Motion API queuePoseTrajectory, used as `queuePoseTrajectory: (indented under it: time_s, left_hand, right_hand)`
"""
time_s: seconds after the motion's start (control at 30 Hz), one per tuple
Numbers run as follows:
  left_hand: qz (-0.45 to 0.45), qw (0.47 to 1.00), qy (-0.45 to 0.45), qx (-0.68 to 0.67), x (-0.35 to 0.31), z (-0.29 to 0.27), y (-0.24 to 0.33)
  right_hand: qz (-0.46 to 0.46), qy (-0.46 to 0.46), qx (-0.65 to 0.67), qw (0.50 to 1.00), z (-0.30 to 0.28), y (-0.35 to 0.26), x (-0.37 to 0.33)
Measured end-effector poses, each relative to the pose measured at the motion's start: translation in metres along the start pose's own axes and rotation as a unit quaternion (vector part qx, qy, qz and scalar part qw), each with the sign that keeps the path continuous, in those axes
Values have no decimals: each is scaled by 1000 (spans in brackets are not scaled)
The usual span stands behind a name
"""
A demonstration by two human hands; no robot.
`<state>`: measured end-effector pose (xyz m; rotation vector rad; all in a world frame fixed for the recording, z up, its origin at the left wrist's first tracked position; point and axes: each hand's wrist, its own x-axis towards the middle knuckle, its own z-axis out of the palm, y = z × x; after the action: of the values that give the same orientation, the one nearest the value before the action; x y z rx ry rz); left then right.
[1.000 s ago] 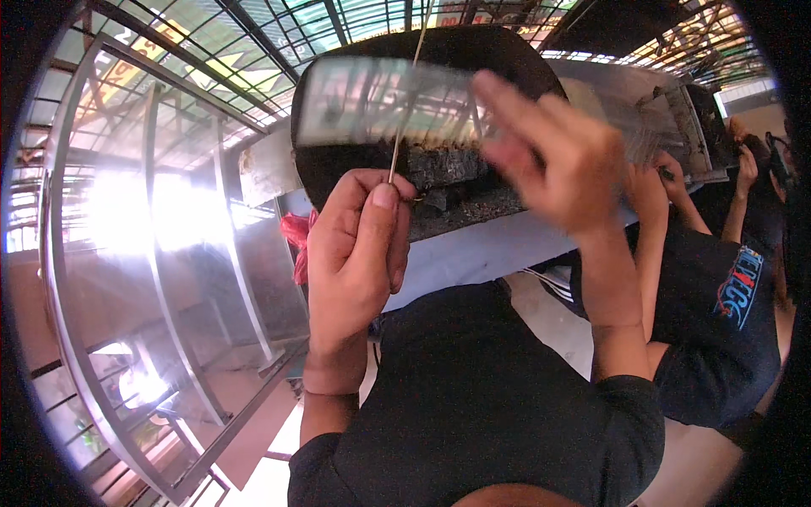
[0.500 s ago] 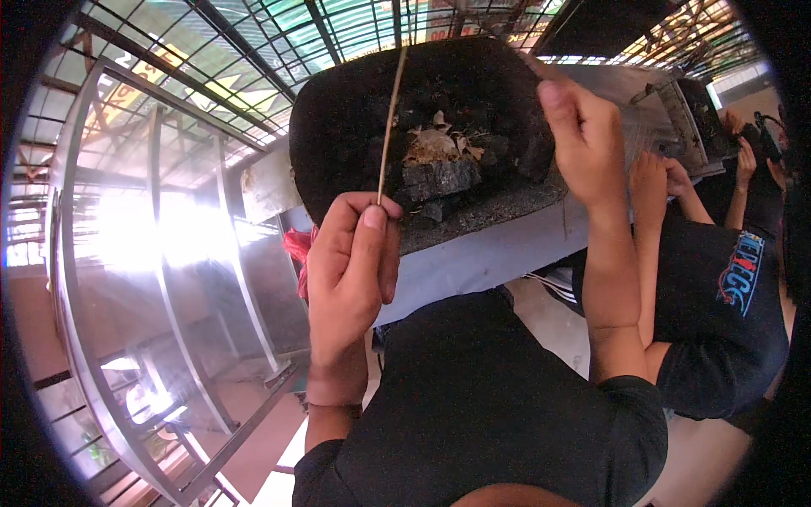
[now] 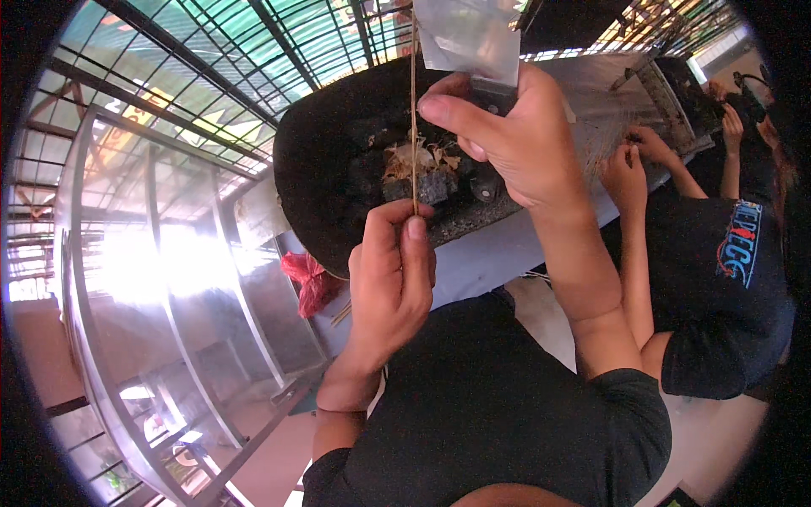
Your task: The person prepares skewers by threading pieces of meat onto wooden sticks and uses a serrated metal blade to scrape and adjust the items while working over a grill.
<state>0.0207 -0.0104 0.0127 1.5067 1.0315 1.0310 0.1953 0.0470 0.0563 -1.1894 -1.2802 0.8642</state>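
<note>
My left hand (image 3: 393, 275) pinches the lower end of a thin wooden stick (image 3: 415, 160) between thumb and forefinger. The stick points nearly straight up. In my right hand (image 3: 524, 139) is what looks like a cleaver, with a broad pale blade (image 3: 469, 38) and a dark, riveted handle partly hidden by my fingers. The blade lies beside the upper part of the stick; whether they touch I cannot tell. Beyond my hands is a blackened, rounded tray (image 3: 308, 152) holding grey-black charcoal (image 3: 432, 187) and pale curled shavings (image 3: 439, 158).
A red plastic bag (image 3: 308, 283) and some sticks (image 3: 341, 314) lie left of my left wrist. A metal-framed glass case (image 3: 160, 279) stands at the left. On the right, another person's hands (image 3: 634, 165) work near a grill (image 3: 667, 97). Wire mesh (image 3: 279, 42) rises behind.
My right hand has moved left and turned, bringing the broad face of the blade into view near the stick. My left hand has shifted right with the stick, which stands more upright.
</note>
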Motion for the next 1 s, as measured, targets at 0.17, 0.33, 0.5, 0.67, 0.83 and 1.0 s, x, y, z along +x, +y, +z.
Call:
queuePoseTrajectory:
  time_s: [0.17,0.33,0.5,0.67,0.83,1.0]
  left_hand:
    - [29,997,17,68,1,-1,0]
    - [50,993,13,107,1,0,-2]
    - [47,993,-22,104,7,-5,5]
    - [93,992,81,4,41,-26,24]
    - [72,988,38,-129,60,-31,45]
    - [70,982,70,-160,57,-30,44]
  right_hand:
    - [-6,-7,30,999,5,6,1]
    - [18,-17,76,997,10,1,-2]
    - [35,-2,95,995,9,2,-7]
    - [-43,-19,-21,999,10,-11,-15]
    - [-111,-27,-42,993,15,-21,-25]
    - [-106,-18,-32,994,14,-14,-22]
